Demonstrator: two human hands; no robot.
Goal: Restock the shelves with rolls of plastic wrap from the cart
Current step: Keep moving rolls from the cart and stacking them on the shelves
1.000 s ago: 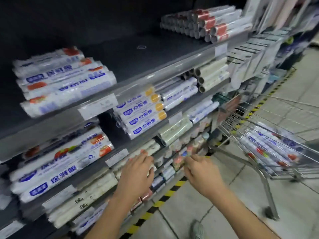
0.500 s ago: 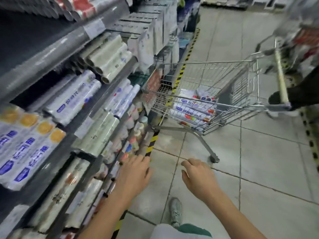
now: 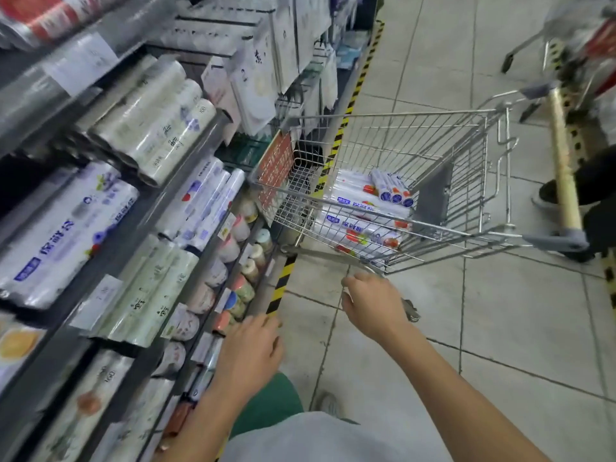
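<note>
Two empty hands are seen, the left hand (image 3: 248, 355) held loose by the shelves (image 3: 166, 191) and the right hand (image 3: 373, 306) held loose near the cart (image 3: 466, 161), where the rolls of plastic wrap (image 3: 363, 215) are piled low, so one roll is best gripped around its middle.

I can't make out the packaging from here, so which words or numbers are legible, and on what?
"保鲜", third character blurred: white pack of rolls on the shelf.
"保鲜", rest hidden behind wire: rolls of plastic wrap in the cart.
"100": end of a pale roll.
Red sign on the cart and price tags: too blurred to read.
</note>
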